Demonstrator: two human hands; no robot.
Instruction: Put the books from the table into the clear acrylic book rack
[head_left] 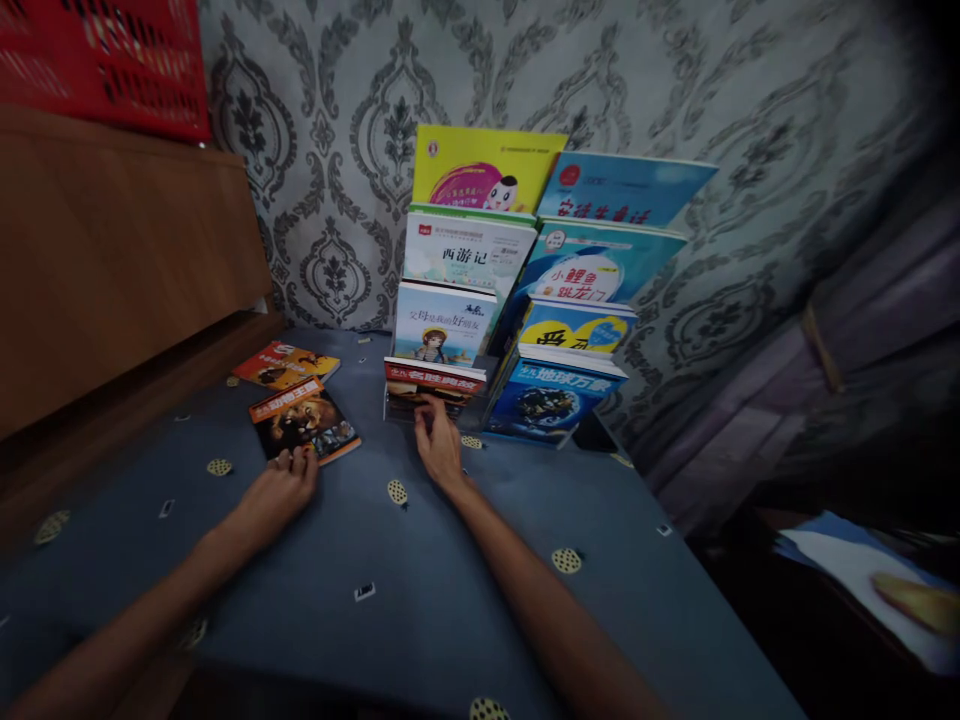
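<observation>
My left hand rests at the near edge of a book with a lion on its cover, which lies flat on the table. Its fingers are slightly bent and lie on the cover's lower edge, not wrapped round it. Behind that book, an orange book lies partly covered. My right hand reaches to a red and dark book, frontmost in the left column of a tiered clear stand. Its fingertips touch the lower front of this book or the stand's lip, fingers loosely apart. The contact point is partly hidden.
Upright books fill the stand, including a yellow book at the back and a blue earth book at front right. A wooden cabinet carrying a red basket borders the left. Patterned blue cloth covers the table; a curtain hangs right.
</observation>
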